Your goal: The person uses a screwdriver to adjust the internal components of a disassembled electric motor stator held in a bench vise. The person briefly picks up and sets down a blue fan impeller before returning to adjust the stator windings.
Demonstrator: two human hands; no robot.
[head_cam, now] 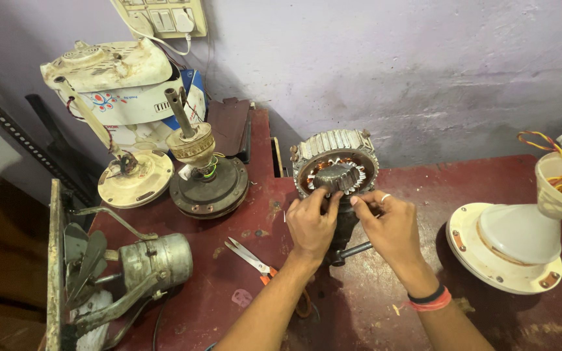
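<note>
Standing on edge at the middle of the dark red worn workbench (372,305): a round grey laminated-steel fan stator with copper windings (335,166), open face tilted toward the camera, central axis running roughly from far wall to viewer. Lying directly beyond and above both hands, touching the fingertips. Left hand (310,224) curling its fingers together and pinching at the lower left of the toothed inner core; right hand (391,224) likewise pinching at the lower right, silver ring showing on one finger, black and red bands at the wrist. Both about equally near, left slightly closer to the core's centre. Exactly what is being pinched (wire, tooth or insulation) being too small to make out. Protruding from under the palms toward the right: a dark metal shaft (354,250), its mounting hidden by the hands; lower half of the stator likewise hidden. Lying just left of the left forearm: orange-handled steel scissors (250,257), handles partly covered. Standing well apart to the left: a brown ceiling-fan motor with upright rod (206,179) and a cream fan housing (134,177); at the left edge a grey small motor with blades (154,260), partly cut off. At right, a cream round fan base with coloured wires (508,250), top cut off by the frame
</note>
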